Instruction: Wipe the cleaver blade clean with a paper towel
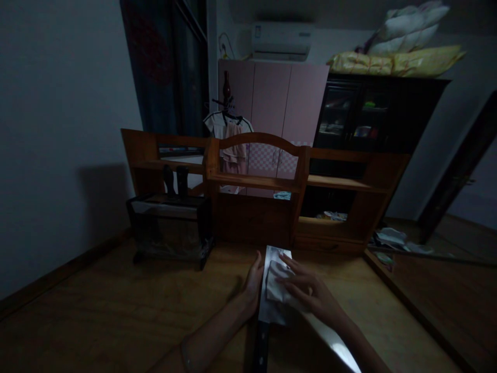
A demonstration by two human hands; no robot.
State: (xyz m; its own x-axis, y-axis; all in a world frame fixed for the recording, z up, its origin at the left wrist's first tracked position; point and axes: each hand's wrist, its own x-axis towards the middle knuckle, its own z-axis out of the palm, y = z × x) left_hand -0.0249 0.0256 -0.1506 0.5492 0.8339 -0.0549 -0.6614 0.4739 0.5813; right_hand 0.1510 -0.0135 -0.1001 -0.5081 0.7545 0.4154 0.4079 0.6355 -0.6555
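A cleaver with a wide metal blade and a black riveted handle points away from me in front of my body. My left hand supports the blade along its left side, and its fingers are partly hidden behind the metal. On the blade's face lies a folded white cloth or tissue. My right hand presses this white piece against the blade with its fingers. A long shiny pale strip shows beneath my right forearm; its kind is unclear in the dim light.
A knife block with dark sides and two black handles sticking up stands on the wooden tabletop at left. Behind it rises a wooden shelf unit. A raised edge borders the tabletop at right, and a wall stands at left.
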